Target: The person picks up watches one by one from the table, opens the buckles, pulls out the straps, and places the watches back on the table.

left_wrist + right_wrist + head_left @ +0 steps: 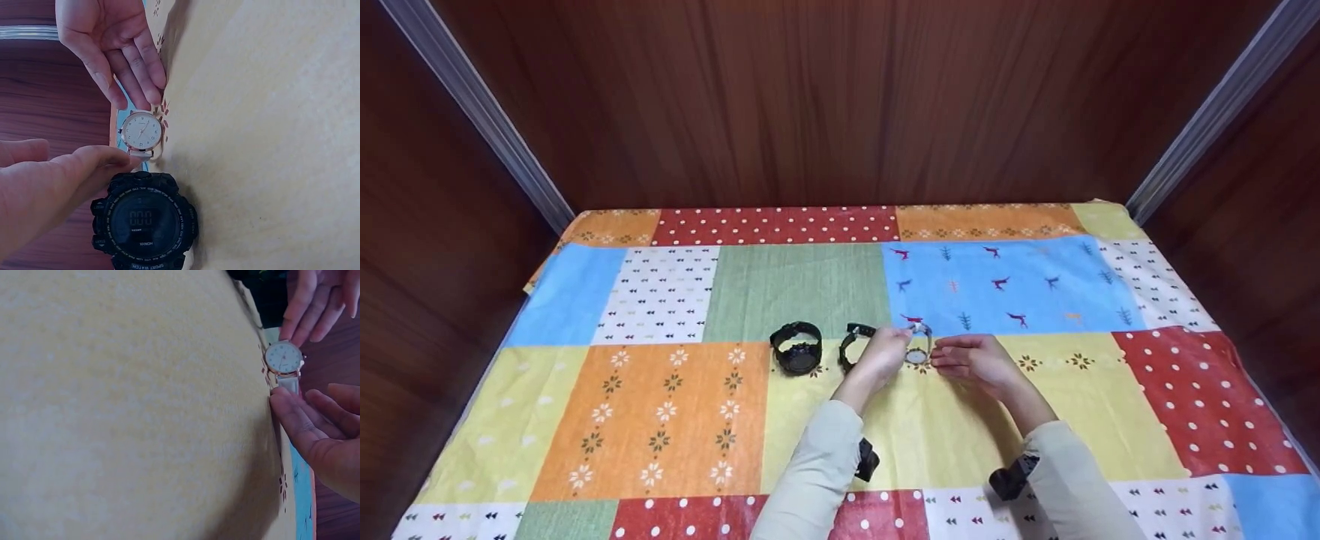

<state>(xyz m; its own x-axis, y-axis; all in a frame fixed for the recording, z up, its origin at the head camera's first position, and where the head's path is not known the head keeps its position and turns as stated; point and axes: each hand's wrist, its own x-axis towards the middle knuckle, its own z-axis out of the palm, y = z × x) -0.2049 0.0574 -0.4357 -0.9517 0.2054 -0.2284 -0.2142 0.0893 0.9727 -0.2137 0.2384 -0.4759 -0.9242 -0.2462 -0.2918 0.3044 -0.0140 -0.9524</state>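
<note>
A small watch with a white dial (916, 356) and pale strap stands on the patchwork cloth between the two hands. My left hand (883, 352) is at its left side, fingers extended, with fingertips right at the strap in the left wrist view. On the other side my right hand (975, 361) has its fingers nearly straight, and their tips touch the strap (288, 384). The numbered dial (142, 130) faces toward me. Close beside my left hand sits a black digital sport watch (146, 220), partly hidden by that hand in the head view.
Another black watch (797, 356) stands farther left in the same row, its strap looped behind. The patchwork cloth (660, 420) covers the table. Dark wood panels (825, 105) enclose the back and sides, with metal strips (484, 112) at the corners.
</note>
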